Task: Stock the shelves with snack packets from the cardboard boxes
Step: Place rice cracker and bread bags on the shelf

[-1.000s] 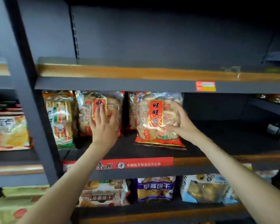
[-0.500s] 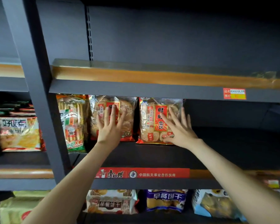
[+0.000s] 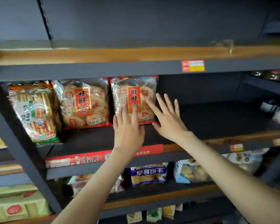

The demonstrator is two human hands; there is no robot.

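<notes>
A: Well, where's the crinkly clear rice-cracker packet (image 3: 134, 92)?
B: Upright on the dark matte shelf (image 3: 208, 117), with a red label strip down its front and round pale crackers showing through.
A: And the hands?
B: Left hand (image 3: 128, 128) flat against its lower front, fingers straight, gripping nothing. Right hand (image 3: 168, 120) at its right edge, fingers fanned and straight, forefinger touching the film.
A: Left of that packet?
B: A twin packet (image 3: 84, 102) just beside it, then a glossy bag of long sticks (image 3: 34, 110).

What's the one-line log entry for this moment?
left hand: open, fingers on right rice-cracker packet | right hand: open, at its right edge | packet: upright on middle shelf
</notes>
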